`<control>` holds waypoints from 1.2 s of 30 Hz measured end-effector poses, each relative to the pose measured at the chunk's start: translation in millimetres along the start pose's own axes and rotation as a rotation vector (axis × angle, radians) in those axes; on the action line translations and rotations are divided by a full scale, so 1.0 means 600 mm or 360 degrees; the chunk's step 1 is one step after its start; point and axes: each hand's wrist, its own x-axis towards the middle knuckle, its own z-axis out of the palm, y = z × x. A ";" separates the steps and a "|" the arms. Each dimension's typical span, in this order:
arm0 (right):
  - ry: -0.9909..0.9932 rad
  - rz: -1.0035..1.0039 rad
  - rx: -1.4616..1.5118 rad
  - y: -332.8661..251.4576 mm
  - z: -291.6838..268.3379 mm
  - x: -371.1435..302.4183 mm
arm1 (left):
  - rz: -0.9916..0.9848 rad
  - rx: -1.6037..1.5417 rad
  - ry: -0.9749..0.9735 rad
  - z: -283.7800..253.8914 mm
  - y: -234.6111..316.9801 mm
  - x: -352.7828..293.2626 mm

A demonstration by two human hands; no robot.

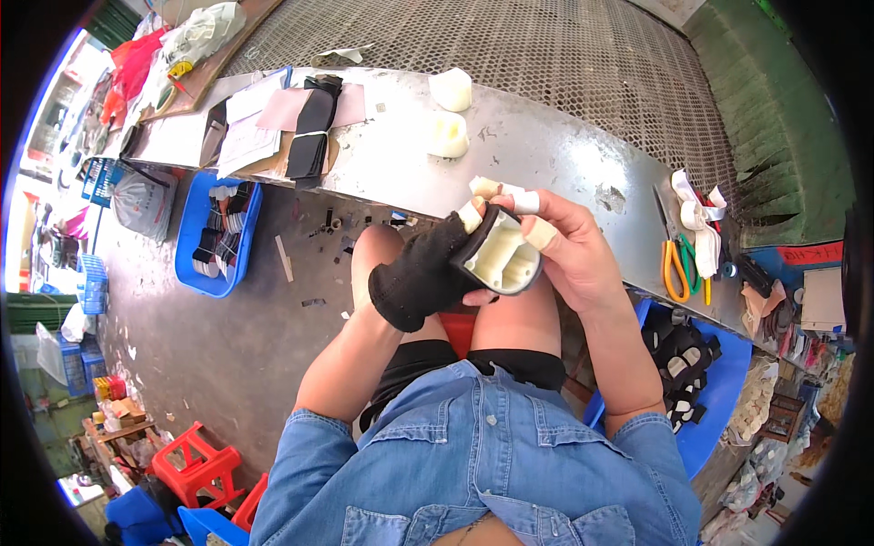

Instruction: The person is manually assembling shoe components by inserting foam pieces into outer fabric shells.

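Above my lap I hold a hollow, cream-coloured moulded block (499, 257) that looks like a shoe heel. A black covering strip (467, 257) wraps around its outer wall, and its ribbed hollow side faces me. My left hand (417, 278), in a black fingerless glove, is closed around its left side. My right hand (575, 250) grips the upper right wall between thumb and fingers, with pale tape around several fingertips. On the metal bench beyond stand two similar bare blocks, a farther heel block (451, 89) and a nearer heel block (448, 135).
On the bench (546, 150), a bundle of black strips (314, 132) lies on papers at left; orange-handled scissors (674, 264) and a white tape roll (694, 214) lie at right. A blue bin (202, 282) sits on the floor left, another blue bin (710, 428) below the bench's right end.
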 end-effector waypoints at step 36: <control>0.0116 -0.0555 -0.0433 0.051 0.005 0.005 | -0.1042 -0.1607 0.0637 0.018 0.008 0.019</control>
